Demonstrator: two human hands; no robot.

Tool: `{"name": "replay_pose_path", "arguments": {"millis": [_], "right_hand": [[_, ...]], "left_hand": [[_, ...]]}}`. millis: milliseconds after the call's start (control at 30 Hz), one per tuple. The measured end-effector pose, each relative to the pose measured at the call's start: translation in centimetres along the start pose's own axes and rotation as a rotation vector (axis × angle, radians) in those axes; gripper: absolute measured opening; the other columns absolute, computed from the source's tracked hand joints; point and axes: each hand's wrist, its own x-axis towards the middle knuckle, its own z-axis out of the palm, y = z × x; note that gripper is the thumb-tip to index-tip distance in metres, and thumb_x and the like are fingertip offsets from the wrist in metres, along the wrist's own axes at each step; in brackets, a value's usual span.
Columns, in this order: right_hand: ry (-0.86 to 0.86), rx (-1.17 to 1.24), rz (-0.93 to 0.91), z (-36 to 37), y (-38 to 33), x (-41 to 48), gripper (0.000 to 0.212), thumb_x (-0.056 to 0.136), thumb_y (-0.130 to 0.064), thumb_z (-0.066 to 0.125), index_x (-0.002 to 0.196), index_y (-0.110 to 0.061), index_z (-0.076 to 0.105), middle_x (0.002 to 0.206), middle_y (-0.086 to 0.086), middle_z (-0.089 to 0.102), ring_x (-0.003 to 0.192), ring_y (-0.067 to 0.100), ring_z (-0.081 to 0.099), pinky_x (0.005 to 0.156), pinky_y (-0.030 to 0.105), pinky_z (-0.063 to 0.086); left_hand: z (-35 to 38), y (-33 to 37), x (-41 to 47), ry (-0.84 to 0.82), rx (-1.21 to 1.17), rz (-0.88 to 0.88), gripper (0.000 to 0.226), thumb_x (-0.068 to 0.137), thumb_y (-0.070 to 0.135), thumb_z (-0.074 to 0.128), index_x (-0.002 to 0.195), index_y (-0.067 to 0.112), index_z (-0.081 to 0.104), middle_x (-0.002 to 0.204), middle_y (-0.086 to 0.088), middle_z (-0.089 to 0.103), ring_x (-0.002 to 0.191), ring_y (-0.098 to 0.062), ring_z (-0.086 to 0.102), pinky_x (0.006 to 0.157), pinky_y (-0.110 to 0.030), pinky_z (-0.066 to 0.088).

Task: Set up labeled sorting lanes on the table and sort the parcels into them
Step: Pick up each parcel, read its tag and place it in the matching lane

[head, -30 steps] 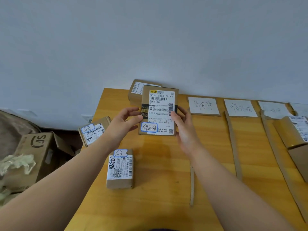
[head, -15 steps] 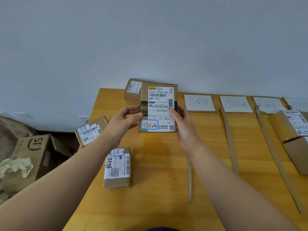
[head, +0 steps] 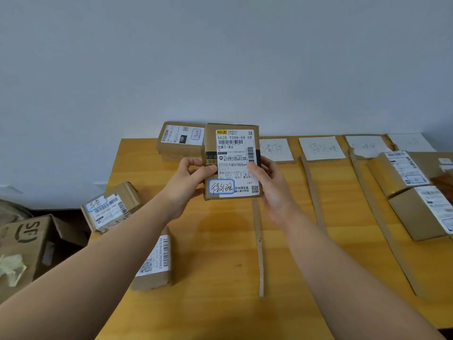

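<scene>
Pale wall [head: 220, 57], open SF carton [head: 27, 244], crumpled paper [head: 12, 268]

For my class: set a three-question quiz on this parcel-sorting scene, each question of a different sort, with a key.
1. True or false: the parcel with the blue-framed sticker lies flat on the table.
2. Which lie lengthwise on the table as lane dividers? A) cardboard strips B) ropes C) rulers
3. Fill in: the left hand and the right hand hold the parcel by its two ____ edges.
Key: 1 false, both hands hold it up; 2 A; 3 side.
</scene>
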Motion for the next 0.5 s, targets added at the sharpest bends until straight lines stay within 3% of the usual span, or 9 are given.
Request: {"name": "replay_pose_path", "arguments": {"millis": [100, 200, 267, 400, 500], "right_hand": [[-0.012, -0.051, 0.037, -2.9, -0.5, -0.2, 0.054, 0.084, -0.028, 0.069, 0.132, -0.017, 0.049, 0.109, 0.002, 0.072, 0.096, 0.017, 0.071, 0.076, 0.031, 0.056], [-0.035, -0.080, 0.138, -6.3, -0.8, -0.3, 0.060, 0.080, -0.038, 0.068, 0.133, -0.018, 0.047, 0.094, -0.009, 0.075, 0.097, 0.012, 0.068, 0.100, 0.041, 0.044], [-0.033, -0.086, 0.172, -9.2, -1.2, -0.1, 0.059, 0.081, -0.039, 0.067, 0.132, -0.018, 0.047, 0.092, -0.012, 0.075, 0.098, 0.009, 0.066, 0.107, 0.046, 0.038], [-0.032, -0.138, 0.203, -14.3, -2.6, 0.1, 0.077, 0.068, -0.047, 0.070, 0.134, -0.017, 0.044, 0.105, -0.006, 0.072, 0.101, 0.010, 0.066, 0.107, 0.049, 0.040], [-0.019, -0.183, 0.193, -18.7, -3.7, 0.5, 0.069, 0.074, -0.047, 0.070, 0.132, -0.019, 0.045, 0.107, -0.003, 0.072, 0.099, 0.011, 0.068, 0.104, 0.046, 0.044]], "left_hand": [[2.7, -0.5, 0.7, 0.006, 0.021, -0.006, 0.029, 0.085, 0.020, 0.069, 0.097, 0.020, 0.042, 0.116, -0.015, 0.065, 0.092, -0.023, 0.066, 0.091, -0.047, 0.050], [6.4, -1.3, 1.3, 0.013, 0.022, -0.023, 0.030, 0.085, 0.021, 0.069, 0.100, 0.022, 0.043, 0.116, -0.013, 0.065, 0.091, -0.022, 0.066, 0.090, -0.044, 0.051], [9.4, -1.8, 1.7, 0.015, 0.021, -0.035, 0.031, 0.085, 0.022, 0.069, 0.102, 0.021, 0.043, 0.115, -0.012, 0.066, 0.089, -0.020, 0.066, 0.087, -0.042, 0.052], [14.7, -2.6, 2.2, 0.012, 0.024, -0.059, 0.034, 0.087, 0.025, 0.066, 0.110, 0.017, 0.042, 0.111, -0.010, 0.069, 0.092, -0.020, 0.066, 0.090, -0.044, 0.050], [18.7, -3.6, 2.9, 0.008, 0.038, -0.086, 0.035, 0.087, 0.030, 0.066, 0.111, 0.018, 0.044, 0.108, -0.006, 0.071, 0.106, -0.024, 0.065, 0.100, -0.049, 0.047]]}}
